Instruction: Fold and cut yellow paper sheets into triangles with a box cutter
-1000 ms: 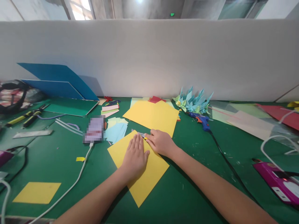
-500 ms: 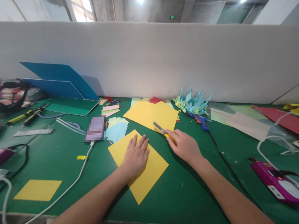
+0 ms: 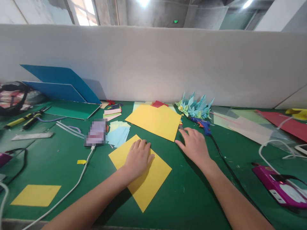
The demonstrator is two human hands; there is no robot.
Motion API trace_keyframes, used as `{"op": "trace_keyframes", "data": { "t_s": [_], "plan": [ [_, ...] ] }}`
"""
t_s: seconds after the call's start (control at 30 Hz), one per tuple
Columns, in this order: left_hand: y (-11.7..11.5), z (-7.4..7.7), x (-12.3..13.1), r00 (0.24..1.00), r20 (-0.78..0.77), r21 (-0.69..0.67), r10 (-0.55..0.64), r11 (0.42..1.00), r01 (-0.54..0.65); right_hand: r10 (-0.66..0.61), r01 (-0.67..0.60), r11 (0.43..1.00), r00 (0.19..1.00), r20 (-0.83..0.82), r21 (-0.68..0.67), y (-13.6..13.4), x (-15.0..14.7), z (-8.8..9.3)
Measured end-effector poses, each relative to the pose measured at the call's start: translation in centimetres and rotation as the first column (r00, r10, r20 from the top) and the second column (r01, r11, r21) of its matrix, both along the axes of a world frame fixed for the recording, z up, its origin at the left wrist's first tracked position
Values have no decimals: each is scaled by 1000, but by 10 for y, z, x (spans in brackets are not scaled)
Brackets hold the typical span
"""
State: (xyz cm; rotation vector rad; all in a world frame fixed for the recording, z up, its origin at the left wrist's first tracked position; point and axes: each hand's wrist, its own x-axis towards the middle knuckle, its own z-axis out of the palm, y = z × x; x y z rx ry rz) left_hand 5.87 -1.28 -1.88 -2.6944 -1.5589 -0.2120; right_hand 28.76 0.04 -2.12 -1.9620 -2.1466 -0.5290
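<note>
My left hand rests on a yellow paper sheet, its fingers spread and slightly bent over the upper part. The sheet lies turned cornerwise in front of me. My right hand is at the right corner of a larger yellow sheet, thumb and fingers apart. Just beyond its fingertips shows a small part of the utility knife's blade; the rest is hidden behind the hand. A blue glue gun lies close to the right hand.
Blue paper pieces and a phone with a white cable lie left. Paper leaves stand at the back. A purple power strip and the glue gun's cord are on the right. A smaller yellow piece lies front left.
My right hand has moved right and away from me; its grip on the utility knife has loosened and the fingers have spread. My left hand's fingers have bent a little on the sheet.
</note>
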Motion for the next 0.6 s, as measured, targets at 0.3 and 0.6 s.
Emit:
{"op": "trace_keyframes", "data": {
  "t_s": [0.3,0.6],
  "plan": [
    [9,4,-1,729,650,-400,215,912,88,279,-280,951,960,-23,-134,15,-22,-10],
    [17,13,-5,126,693,-700,710,621,354,176,-188,981,962,-208,-40,20,-21,-10]
  ]
}}
